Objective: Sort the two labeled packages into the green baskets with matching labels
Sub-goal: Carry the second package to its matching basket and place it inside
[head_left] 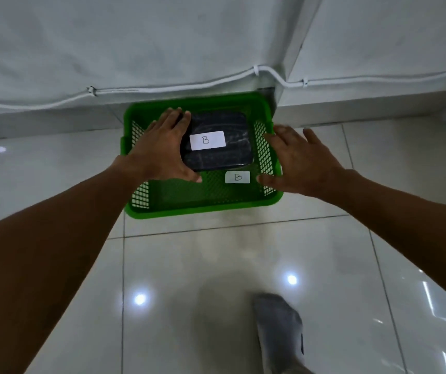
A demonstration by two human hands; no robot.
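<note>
Now my left grip lies flat, fingers spread, on the black package labeled "B"; my right grip hovers open beside the green basket, whose tag reads "B".

the scene is dim with a cool greenish-grey cast. three round glare spots from overhead lamps shine on the glossy tiled floor, with streaky reflections at the lower right. a soft shadow pools on the tiles at bottom centre. the socked foot is smeared by motion blur, and the right hand is slightly soft. wide-angle distortion bends the tile seams and white cable near the edges.
</note>
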